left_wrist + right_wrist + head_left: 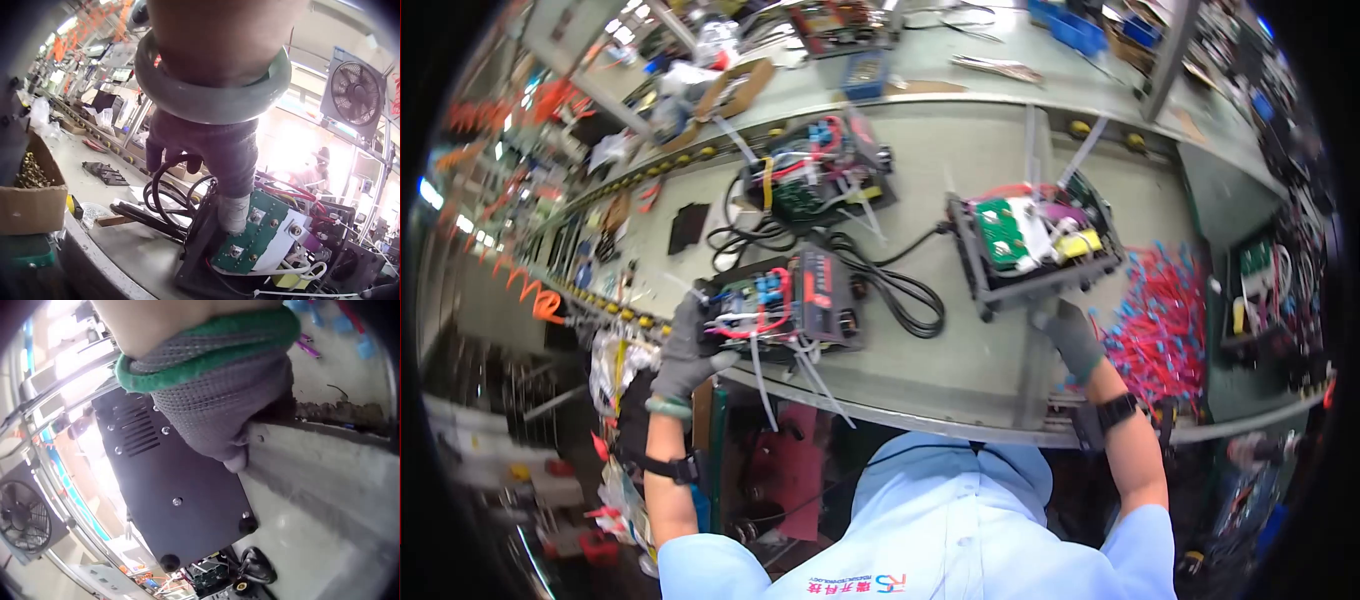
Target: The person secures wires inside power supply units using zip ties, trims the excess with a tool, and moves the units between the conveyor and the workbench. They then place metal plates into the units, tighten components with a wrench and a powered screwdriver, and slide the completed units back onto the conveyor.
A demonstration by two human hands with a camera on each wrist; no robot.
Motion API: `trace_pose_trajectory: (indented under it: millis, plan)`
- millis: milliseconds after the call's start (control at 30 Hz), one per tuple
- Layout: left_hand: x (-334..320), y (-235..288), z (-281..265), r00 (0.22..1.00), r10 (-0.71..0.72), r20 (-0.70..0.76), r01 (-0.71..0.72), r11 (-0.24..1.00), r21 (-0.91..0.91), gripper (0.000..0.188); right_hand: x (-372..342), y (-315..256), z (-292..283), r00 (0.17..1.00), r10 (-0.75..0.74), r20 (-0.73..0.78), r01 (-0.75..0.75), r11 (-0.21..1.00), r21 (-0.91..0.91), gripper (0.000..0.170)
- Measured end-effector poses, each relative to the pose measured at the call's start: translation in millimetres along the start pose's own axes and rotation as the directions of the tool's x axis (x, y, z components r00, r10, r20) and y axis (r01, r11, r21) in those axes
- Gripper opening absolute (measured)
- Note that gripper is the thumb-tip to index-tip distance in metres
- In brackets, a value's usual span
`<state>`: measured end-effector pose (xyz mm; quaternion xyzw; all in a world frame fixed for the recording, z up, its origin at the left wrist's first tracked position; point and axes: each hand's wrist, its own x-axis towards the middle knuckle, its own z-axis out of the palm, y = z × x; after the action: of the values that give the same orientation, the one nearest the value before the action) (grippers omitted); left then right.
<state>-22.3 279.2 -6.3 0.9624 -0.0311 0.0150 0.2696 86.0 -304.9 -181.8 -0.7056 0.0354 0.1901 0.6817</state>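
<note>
Your left hand (688, 355) grips edge of left unit (785, 305), thumb on its green board (259, 231); left unit sits open on tabletop (940, 375), just right of that hand. Your right hand (1068, 338) at near side of right unit (1035, 240), which stands tilted just beyond it; fingers mostly hidden, can't tell if grasping. Black cable (897, 290) between hands, farther out. Red wires (1157, 335) piled right of right hand.

White glare (284, 153) bleaches both wrist views' backgrounds; the blurred head view bows toward dark edges.
</note>
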Motion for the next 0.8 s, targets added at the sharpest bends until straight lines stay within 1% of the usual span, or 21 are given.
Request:
trace_pose_trajectory:
  millis: [67,100,133,167,200,233,267,300,333,367,400,433,467,500,533,600,633,700,733,767,800]
  plan:
    - [1,6,4,1.000,0.016,-0.026,-0.021,0.979,-0.203,0.116,-8,-21,-1,0.992,0.129,-0.006,-0.129,0.989,-0.068,0.044]
    - [2,17,4,0.999,0.021,-0.040,-0.030,0.967,-0.252,0.116,-13,-32,-2,0.993,0.114,0.013,-0.113,0.990,-0.084,0.044]
    - [5,31,0,0.998,0.040,-0.043,-0.042,0.997,-0.062,0.116,-15,-43,-6,0.981,0.195,0.011,-0.192,0.971,-0.141,0.043]
    - [7,28,3,0.998,0.040,-0.040,-0.044,0.995,-0.093,0.116,-14,-47,-10,0.962,0.274,0.002,-0.268,0.942,-0.201,0.042]
    - [6,24,7,0.999,0.037,-0.035,-0.041,0.991,-0.126,0.116,-12,-34,-17,0.981,0.191,0.025,-0.186,0.973,-0.137,0.042]
    - [6,30,8,0.996,0.051,-0.070,-0.058,0.994,-0.093,0.114,-9,-17,-27,0.993,0.106,0.044,-0.103,0.992,-0.071,0.043]
    - [4,42,5,0.990,0.124,-0.074,-0.104,0.967,0.233,0.112,-5,-4,-40,1.000,0.014,0.016,-0.012,0.989,-0.145,0.043]
    - [5,53,9,0.989,0.124,-0.084,-0.098,0.960,0.264,0.111,-10,-11,-49,1.000,-0.019,0.025,0.023,0.985,-0.169,0.042]
    - [6,72,19,0.988,0.121,-0.093,-0.088,0.950,0.300,0.110,-12,0,-67,1.000,-0.018,0.005,0.018,0.999,-0.026,0.039]
    - [9,91,25,0.972,0.174,-0.158,-0.125,0.952,0.279,0.102,-18,-13,-82,0.996,0.083,0.028,-0.079,0.991,-0.109,0.039]
    - [12,109,31,0.949,0.226,-0.221,-0.165,0.951,0.262,0.093,-25,-18,-95,0.994,0.108,-0.014,-0.109,0.986,-0.126,0.037]
    - [11,122,40,0.965,0.172,-0.200,-0.124,0.965,0.229,0.097,-32,-19,-114,0.988,0.138,-0.061,-0.145,0.982,-0.124,0.032]
    - [8,131,49,0.977,0.121,-0.173,-0.087,0.977,0.195,0.101,-36,-12,-135,0.991,0.093,-0.101,-0.109,0.979,-0.171,0.030]
    - [8,138,61,0.966,0.147,-0.211,-0.108,0.977,0.185,0.101,-41,-7,-165,0.942,0.265,-0.206,-0.306,0.930,-0.203,0.032]
    - [8,145,73,0.953,0.171,-0.248,-0.130,0.976,0.175,0.101,-45,4,-184,0.945,0.243,-0.221,-0.280,0.947,-0.156,0.031]
    - [4,164,88,0.944,0.184,-0.274,-0.138,0.974,0.179,0.098,-61,10,-204,0.948,0.091,-0.306,-0.144,0.977,-0.156,0.024]
    - [3,169,95,0.943,0.214,-0.256,-0.180,0.972,0.149,0.096,-68,12,-215,0.948,0.097,-0.302,-0.156,0.972,-0.176,0.024]
    - [0,180,105,0.967,0.202,-0.156,-0.204,0.979,0.002,0.097,-83,15,-238,0.851,0.047,-0.522,-0.158,0.973,-0.170,0.028]
    - [-1,185,109,0.973,0.211,-0.092,-0.218,0.973,-0.080,0.100,-88,14,-250,0.849,0.045,-0.526,-0.167,0.968,-0.187,0.028]
    - [-2,189,114,0.967,0.234,-0.101,-0.249,0.952,-0.178,0.095,-92,14,-263,0.794,0.051,-0.605,-0.298,0.900,-0.317,0.031]
    - [-2,191,119,0.967,0.231,-0.104,-0.248,0.948,-0.198,0.095,-98,13,-274,0.732,0.038,-0.680,-0.432,0.798,-0.421,0.035]
